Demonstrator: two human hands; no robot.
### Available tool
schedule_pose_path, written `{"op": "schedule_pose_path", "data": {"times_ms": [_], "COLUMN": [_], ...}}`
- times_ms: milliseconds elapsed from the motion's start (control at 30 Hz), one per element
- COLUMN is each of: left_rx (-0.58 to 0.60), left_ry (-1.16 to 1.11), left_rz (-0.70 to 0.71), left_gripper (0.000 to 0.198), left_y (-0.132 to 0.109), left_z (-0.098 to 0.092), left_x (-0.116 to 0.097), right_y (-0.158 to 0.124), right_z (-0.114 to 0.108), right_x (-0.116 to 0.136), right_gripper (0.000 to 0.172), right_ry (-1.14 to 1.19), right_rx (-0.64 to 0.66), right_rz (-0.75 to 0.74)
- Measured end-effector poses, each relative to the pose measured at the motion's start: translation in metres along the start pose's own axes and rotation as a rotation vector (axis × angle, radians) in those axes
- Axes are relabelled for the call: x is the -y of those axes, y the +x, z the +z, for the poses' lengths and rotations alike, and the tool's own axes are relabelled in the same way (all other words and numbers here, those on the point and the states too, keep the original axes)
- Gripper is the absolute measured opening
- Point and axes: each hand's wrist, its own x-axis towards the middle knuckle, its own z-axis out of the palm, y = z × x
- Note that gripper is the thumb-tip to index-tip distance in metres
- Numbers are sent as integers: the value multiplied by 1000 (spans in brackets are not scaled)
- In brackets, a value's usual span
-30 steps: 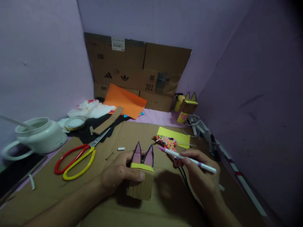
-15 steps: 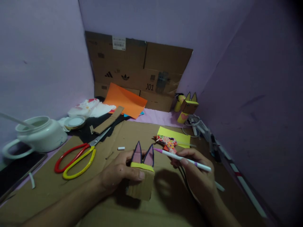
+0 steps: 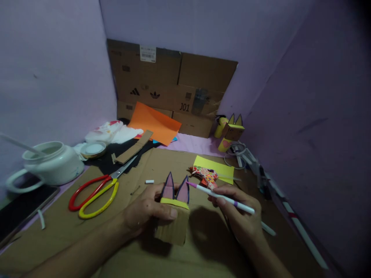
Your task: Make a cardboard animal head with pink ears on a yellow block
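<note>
My left hand [image 3: 147, 210] is closed around a small cardboard box [image 3: 174, 227] with a yellow strip along its top and two pointed ears coloured purple and edged in dark lines. The thumb lies across the box's front. Between the fingers of my right hand [image 3: 239, 210] is a white felt-tip pen [image 3: 223, 199] with a purple tip. That tip is at the upper edge of the right ear; whether it touches cannot be made out. Behind the pen lies a flower-patterned glue gun [image 3: 206, 175] on yellow paper [image 3: 224, 168].
Scissors [image 3: 92, 197] with red and yellow handles lie at left, beside a white pot [image 3: 55, 166]. A cardboard strip [image 3: 135, 147] and orange paper [image 3: 155, 123] are farther back. A cardboard figure with ears [image 3: 233, 133] stands at back right. A short white piece [image 3: 149, 181] lies behind my left hand.
The pen and my right hand have shifted slightly to the left, bringing the purple tip closer to the right ear's edge. My left hand holds the box almost still.
</note>
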Motion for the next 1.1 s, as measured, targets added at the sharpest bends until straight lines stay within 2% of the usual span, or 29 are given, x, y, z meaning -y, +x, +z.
{"op": "schedule_pose_path", "data": {"times_ms": [133,200,267,400,533,633,867,1000,1100], "left_rx": [-28,-54,-62,7,22,3,42,-16,10], "left_ry": [8,16,17,19,11,-2,-7,12,20], "left_rz": [-16,-11,-14,-13,20,30,28,26,20], "left_gripper": [60,58,58,60,56,55,57,53,55], "left_y": [-1,-1,-1,-2,-2,-1,-1,-2,-1], "left_z": [0,-1,-1,0,1,-1,2,3,1], "left_x": [0,-1,-3,-4,-2,1,0,-1,-1], "right_y": [3,2,1,1,4,5,3,5,5], "right_z": [-2,-4,-5,-4,0,1,-1,0,0], "right_x": [2,-2,-7,-8,1,3,-3,-1,1], "right_gripper": [17,18,17,15,12,12,11,12,12], "right_ry": [-41,-4,54,111,12,-6,68,17,50], "right_rx": [80,125,113,59,45,86,24,64,117], "right_rz": [-145,-139,-97,-22,-85,-153,-45,-137,-159]}}
